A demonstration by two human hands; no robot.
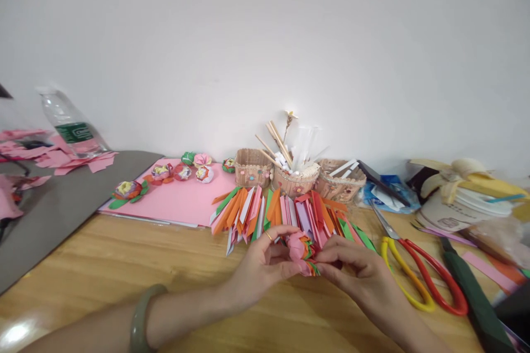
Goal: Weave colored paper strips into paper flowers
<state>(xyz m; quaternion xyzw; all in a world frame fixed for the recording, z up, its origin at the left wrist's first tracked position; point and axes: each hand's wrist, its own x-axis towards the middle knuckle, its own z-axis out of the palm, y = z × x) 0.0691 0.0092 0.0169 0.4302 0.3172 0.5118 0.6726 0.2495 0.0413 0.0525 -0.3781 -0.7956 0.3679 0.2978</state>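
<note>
A small folded paper flower (297, 246) in pink, orange and green is held between both hands above the wooden table. My left hand (265, 259), with a ring and a green bangle on its wrist, grips the pink side between thumb and fingers. On the other side, my right hand (356, 270) pinches the green and orange edge; its fingertips partly hide the petals. Just behind the hands lies a spread of folded paper strips (240, 212) in orange, pink, white, green, red and purple.
Finished paper flowers (161, 172) lie on a pink sheet (186, 198) at left. Three small baskets (252, 168) stand against the wall, the middle one with sticks. Scissors (426, 276), a dark green folded umbrella (472, 292) and a tub (451, 212) are right; a bottle (72, 124) leans far left.
</note>
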